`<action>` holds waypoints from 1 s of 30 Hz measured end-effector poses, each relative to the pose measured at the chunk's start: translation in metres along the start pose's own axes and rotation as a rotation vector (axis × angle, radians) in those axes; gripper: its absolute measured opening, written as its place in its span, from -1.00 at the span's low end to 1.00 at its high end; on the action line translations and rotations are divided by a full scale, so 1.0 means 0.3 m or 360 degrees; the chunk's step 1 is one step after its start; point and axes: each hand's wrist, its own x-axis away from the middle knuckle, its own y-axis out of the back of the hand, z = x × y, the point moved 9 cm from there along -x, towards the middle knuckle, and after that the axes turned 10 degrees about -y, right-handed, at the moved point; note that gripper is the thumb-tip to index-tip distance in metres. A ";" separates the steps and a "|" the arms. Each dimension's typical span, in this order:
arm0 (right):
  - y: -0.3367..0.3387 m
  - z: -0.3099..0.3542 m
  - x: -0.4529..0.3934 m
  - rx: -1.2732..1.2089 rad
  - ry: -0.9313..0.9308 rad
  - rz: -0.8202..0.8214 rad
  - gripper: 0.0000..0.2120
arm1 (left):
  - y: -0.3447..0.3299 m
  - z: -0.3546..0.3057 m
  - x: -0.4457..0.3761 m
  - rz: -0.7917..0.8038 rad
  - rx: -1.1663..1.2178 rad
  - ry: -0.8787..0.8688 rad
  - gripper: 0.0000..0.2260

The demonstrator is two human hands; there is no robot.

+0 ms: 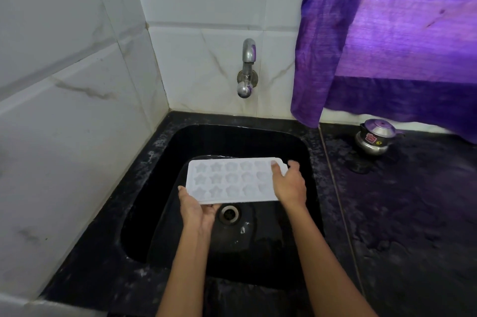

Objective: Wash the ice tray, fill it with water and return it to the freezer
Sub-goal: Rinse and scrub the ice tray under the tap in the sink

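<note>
A white ice tray (229, 179) with star-shaped moulds is held level over the black sink (160, 187), its hollows facing up. My left hand (197, 209) grips the tray's near-left corner from underneath, thumb along the left edge. My right hand (289, 183) holds the right end, thumb on top and fingers round the far corner. A chrome tap (247, 68) juts from the tiled wall above the sink's back edge; no water runs from it. The drain (228, 213) shows just below the tray.
White marble-look tiles close the left side and back. A purple curtain (387, 32) hangs at the right over the black counter (413, 213), where a small steel lidded pot (374, 137) stands. The counter and sink rim look wet and speckled.
</note>
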 end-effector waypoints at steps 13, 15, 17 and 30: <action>0.018 -0.250 -0.060 -0.0960 -0.0447 0.0432 -0.75 | 0.038 0.127 0.036 -0.0020 -0.0287 0.0033 -0.51; 0.047 -0.259 -0.064 -0.0927 -0.0394 0.0337 -0.79 | 0.074 0.146 0.048 -0.0102 -0.0339 0.0049 -0.57; 0.077 -0.264 -0.062 -0.0916 -0.0362 0.0224 -0.80 | 0.105 0.163 0.060 -0.0163 -0.0406 0.0071 -0.60; 0.134 -0.201 -0.013 -0.0388 -0.0022 -0.0023 -0.69 | 0.084 0.288 0.106 -0.0111 -0.0835 0.0208 -0.58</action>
